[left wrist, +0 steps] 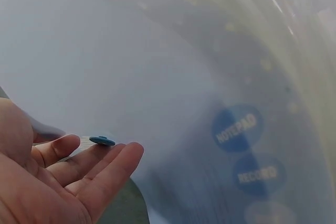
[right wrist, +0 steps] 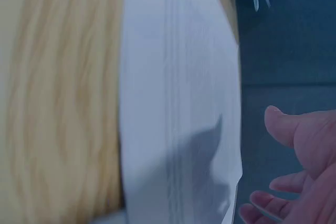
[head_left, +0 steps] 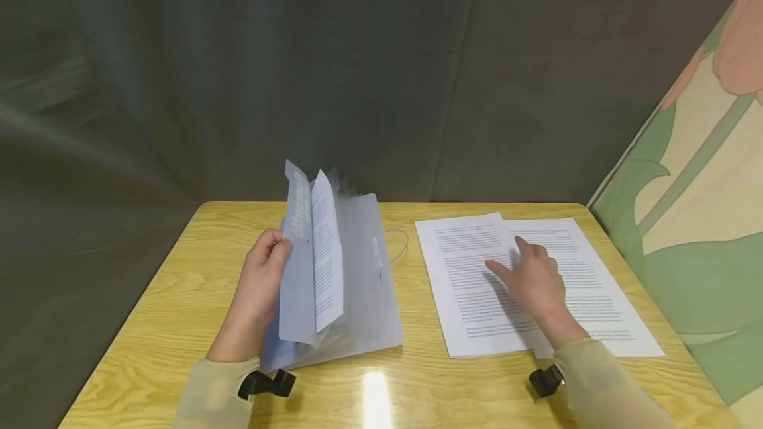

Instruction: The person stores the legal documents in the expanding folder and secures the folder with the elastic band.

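Note:
My left hand (head_left: 268, 267) grips the raised cover of a translucent bluish expanding file folder (head_left: 371, 277), thumb on the near side of its left edge. In the left wrist view, a blue button (left wrist: 102, 140) shows beside the fingertips, and round NOTEPAD and RECORD labels mark the plastic. A printed sheet (head_left: 328, 257) stands tilted inside the folder, just behind the cover. Over two overlapping printed sheets, the left one (head_left: 465, 296) and the right one (head_left: 602, 283), my right hand (head_left: 536, 277) hovers with thumb and index finger spread, holding nothing.
A thin elastic loop (head_left: 401, 243) sticks out from the folder's right side. Beneath everything is a wood-grain table (head_left: 417, 389), backed by a dark curtain (head_left: 381, 71). A floral-patterned wall (head_left: 703, 230) borders it on the right.

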The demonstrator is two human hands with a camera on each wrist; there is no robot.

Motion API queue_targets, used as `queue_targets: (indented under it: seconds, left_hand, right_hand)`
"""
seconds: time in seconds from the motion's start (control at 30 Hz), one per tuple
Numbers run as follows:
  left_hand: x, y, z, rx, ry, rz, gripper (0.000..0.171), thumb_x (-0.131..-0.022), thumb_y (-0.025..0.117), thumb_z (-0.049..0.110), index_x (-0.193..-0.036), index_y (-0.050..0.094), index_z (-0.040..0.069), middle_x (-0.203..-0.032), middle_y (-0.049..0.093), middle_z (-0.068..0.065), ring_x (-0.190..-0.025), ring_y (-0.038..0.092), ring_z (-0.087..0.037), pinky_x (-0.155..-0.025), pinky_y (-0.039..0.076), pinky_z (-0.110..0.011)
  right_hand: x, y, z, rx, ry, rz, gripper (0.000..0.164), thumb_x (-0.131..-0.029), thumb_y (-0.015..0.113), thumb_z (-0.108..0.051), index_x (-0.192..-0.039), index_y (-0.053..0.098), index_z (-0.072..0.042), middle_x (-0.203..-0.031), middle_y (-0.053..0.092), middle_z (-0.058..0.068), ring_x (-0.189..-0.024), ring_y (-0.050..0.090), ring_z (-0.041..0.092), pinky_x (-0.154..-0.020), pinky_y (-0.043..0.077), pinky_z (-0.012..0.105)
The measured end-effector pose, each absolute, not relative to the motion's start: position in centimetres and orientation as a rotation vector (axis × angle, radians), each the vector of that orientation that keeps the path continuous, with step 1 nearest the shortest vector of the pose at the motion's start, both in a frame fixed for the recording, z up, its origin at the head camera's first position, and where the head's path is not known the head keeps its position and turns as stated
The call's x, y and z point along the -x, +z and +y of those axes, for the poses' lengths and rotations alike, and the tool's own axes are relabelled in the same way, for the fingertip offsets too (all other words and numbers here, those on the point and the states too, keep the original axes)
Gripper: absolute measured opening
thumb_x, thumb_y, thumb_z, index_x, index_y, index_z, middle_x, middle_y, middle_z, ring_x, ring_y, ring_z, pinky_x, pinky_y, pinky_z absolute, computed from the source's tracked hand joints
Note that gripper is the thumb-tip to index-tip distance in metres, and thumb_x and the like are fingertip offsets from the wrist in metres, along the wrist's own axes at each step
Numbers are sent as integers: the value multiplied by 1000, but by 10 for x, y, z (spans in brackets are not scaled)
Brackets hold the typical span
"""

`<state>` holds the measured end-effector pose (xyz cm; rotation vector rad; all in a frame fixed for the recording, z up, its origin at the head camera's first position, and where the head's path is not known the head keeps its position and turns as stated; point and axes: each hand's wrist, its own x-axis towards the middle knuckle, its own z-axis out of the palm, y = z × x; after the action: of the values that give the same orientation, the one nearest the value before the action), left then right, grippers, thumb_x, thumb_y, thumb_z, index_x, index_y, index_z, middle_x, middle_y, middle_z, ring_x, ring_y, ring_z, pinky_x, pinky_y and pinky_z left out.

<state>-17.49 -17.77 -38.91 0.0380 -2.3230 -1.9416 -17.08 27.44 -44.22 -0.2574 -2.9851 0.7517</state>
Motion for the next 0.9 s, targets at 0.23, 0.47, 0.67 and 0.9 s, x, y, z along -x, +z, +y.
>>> queue_targets:
  seconds: [0.23,0.47,0.67,0.9]
  left_hand:
    - [176,-393,-176,-30,-1958,-2294,22,-116,45,18,-116,56,-1,-107,53,-13,-94,54,-22,-78,46,-31]
    - [175,-394,-175,-31,-1958,-2292,22,-116,45,18,-115,56,-1,-108,53,-13,-97,52,-23,-79,45,-32]
    - [175,-393,-173,-45,-1953,-2310,22,-116,46,19,-117,56,0,-113,54,-16,-101,52,-25,-83,45,-33]
    - [175,-394,-172,-49,-1947,-2306,21,-116,46,18,-115,56,-1,-109,52,-14,-100,51,-25,-83,44,-34]
  right_hand:
    - [170,-451,295,334,699,-3075,104,-101,75,-53,-164,27,14,-150,36,52,-134,39,74,-101,42,79]
    - [172,-450,297,325,619,-3122,111,-95,80,-55,-163,27,15,-144,42,54,-128,43,75,-95,44,80]
    - [176,-450,296,371,610,-3153,110,-93,84,-47,-163,26,15,-145,41,53,-131,40,76,-99,40,82]
    - [180,-447,297,391,641,-3171,111,-93,87,-43,-163,25,17,-145,38,55,-131,41,76,-101,39,83]
